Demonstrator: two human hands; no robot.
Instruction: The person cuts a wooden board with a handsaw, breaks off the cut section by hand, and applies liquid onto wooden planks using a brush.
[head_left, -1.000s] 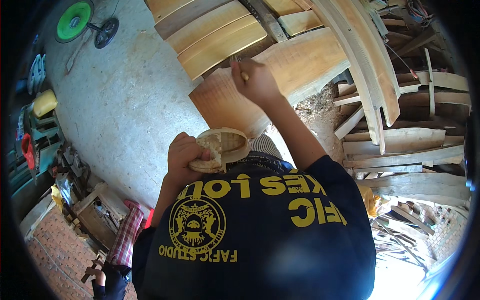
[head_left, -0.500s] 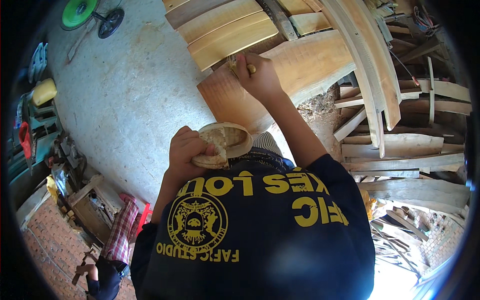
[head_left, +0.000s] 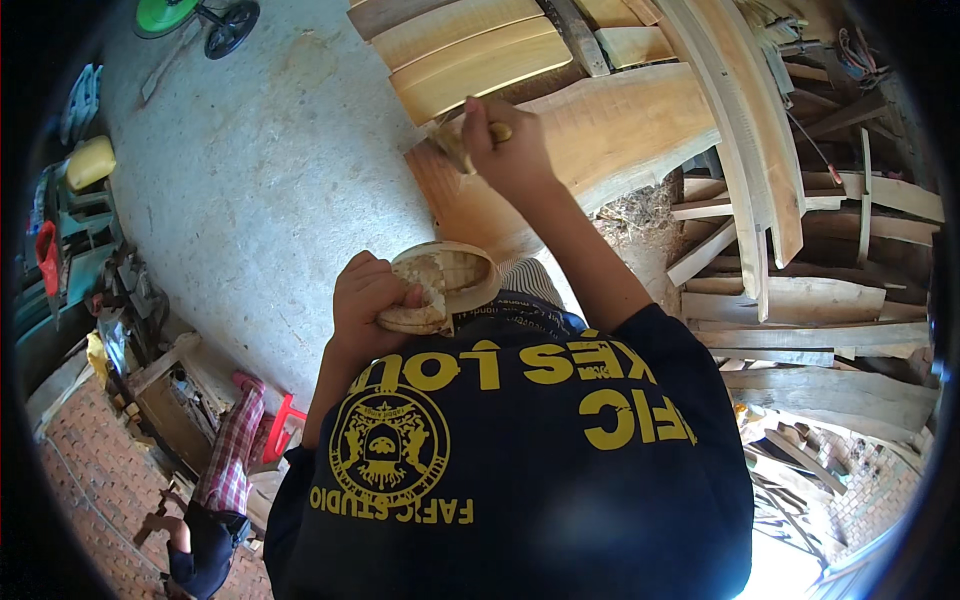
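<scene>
Brush (head_left: 455, 146) at the left end of the plank (head_left: 620, 130)
Our right hand (head_left: 512, 155) clamps it; our left hand (head_left: 362, 300) (farther) grips a container (head_left: 487, 288).

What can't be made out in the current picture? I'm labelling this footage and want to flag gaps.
All in the head view:
Brush-like tool: its bristle end is blurred; the right hand covers much of its handle.
Left hand: some fingers are hidden by the oval container.
Green fan: cut off by the top edge.
Co-worker's hand: too small to identify anything held.
</scene>
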